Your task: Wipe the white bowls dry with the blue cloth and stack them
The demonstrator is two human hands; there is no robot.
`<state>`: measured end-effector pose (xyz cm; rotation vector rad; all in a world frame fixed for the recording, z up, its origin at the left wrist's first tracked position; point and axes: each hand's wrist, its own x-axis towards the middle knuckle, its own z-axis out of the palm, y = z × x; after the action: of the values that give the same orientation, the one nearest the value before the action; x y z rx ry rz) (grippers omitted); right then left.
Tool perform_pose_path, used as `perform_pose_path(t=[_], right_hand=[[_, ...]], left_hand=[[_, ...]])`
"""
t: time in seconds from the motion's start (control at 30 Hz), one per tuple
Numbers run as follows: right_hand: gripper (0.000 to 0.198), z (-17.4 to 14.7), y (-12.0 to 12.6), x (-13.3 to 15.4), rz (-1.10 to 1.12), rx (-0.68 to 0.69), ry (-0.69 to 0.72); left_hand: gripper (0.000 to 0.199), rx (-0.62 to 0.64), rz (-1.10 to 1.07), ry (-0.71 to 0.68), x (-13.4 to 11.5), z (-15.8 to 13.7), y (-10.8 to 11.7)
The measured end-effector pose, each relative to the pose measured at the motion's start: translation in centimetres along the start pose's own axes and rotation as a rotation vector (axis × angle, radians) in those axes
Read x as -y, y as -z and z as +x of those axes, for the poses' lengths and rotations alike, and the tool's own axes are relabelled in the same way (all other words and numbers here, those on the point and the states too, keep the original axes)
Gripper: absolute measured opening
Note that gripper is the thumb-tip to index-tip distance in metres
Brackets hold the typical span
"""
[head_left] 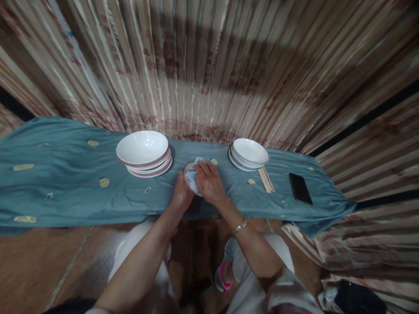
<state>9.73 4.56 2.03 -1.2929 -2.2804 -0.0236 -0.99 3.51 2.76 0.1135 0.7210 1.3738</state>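
A patterned curtain (pixel 196 69) fills the view at 12 o'clock, and below it runs a long table under a teal cover (pixel 75 174). Taking clock directions from the dish in the hands, the bigger pile, a stack of white bowls and plates with red edges (pixel 144 150), stands at 10 o'clock; the smaller pile, a stack of dark-rimmed white dishes (pixel 250 152), stands at 2 o'clock. The left hand (pixel 182 192) grips the edge of the dish from about 8 o'clock, while the right hand (pixel 209 181), reaching in from 3 o'clock, has its bent fingers closed on a cloth pressed to the dish's face. A dark phone (pixel 300 188) lies well off at 3 o'clock. The small patterned dish (pixel 194 187) itself is near the table's front edge, between the two piles and touching neither. Pale sticks (pixel 266 180), apparently chopsticks, lie just beside the smaller pile, and the pale-blue cloth (pixel 198 160) is partly hidden by the fingers. The wiping of this one dish looks under way and not yet finished; setting it down remains. Whether either pile is already wiped or waiting, I cannot tell.
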Motion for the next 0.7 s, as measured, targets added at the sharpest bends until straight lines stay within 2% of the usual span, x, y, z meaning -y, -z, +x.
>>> perform_pose_path(t=[0.33, 0.47, 0.7], right_hand=[[0.033, 2.3, -0.8, -1.5, -0.005, -0.012, -0.074], [0.030, 3.0, -0.9, -2.2, -0.012, 0.017, -0.107], [0.026, 3.1, -1.7, -3.4, 0.035, -0.013, -0.202]], left_hand=[[0.057, 0.063, -0.011, 0.008, 0.3, 0.2, 0.2], [0.056, 0.047, -0.015, -0.009, 0.3, 0.3, 0.2], [0.055, 0.023, -0.015, 0.012, 0.1, -0.1, -0.1]])
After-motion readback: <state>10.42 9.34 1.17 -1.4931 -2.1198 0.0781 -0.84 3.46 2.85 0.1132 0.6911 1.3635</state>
